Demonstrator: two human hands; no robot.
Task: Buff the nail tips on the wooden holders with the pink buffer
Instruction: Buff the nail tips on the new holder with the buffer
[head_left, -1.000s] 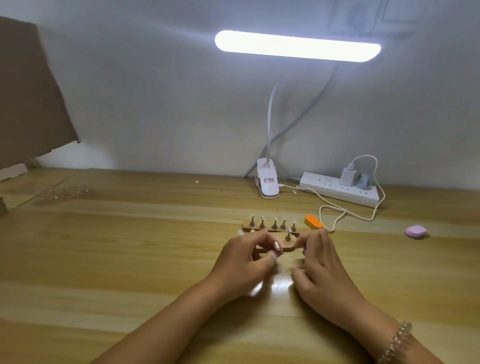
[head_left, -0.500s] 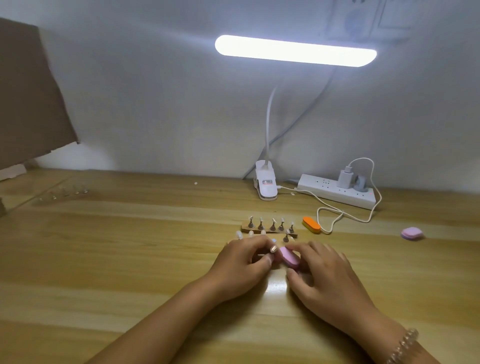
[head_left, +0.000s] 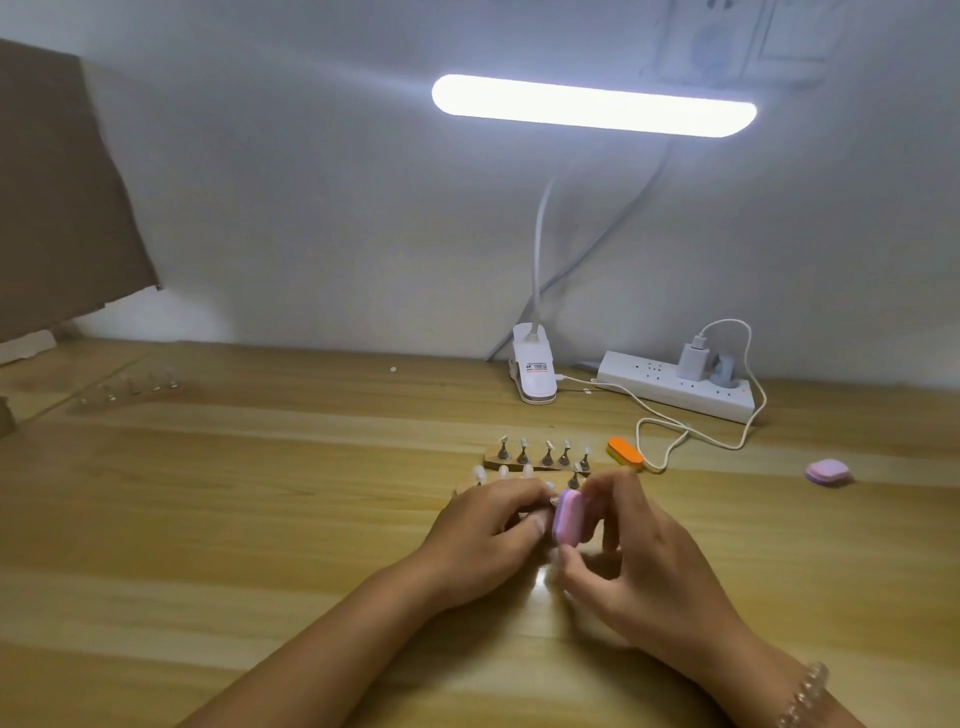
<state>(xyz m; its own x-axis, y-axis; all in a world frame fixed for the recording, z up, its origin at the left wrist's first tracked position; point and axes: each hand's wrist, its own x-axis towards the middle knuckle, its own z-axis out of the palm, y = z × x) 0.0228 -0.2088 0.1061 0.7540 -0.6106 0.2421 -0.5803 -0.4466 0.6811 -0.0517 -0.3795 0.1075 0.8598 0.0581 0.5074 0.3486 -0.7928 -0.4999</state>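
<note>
**Pink buffer pinched upright by the near holder**

My right hand (head_left: 639, 566) is pinching the pink buffer (head_left: 568, 517) between thumb below and fingers above, a narrow grip, standing it on end mid-bench (head_left: 260, 493). My left hand (head_left: 483, 540) is curling over the near wooden holder (head_left: 462, 488), thumb and forefinger pinching at it beside the buffer. The nail tips (head_left: 503, 472) are showing just behind my knuckles. Half a second ago the buffer was lying flatter and lower.

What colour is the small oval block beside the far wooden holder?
The small oval block is orange; head view shows it.
</note>
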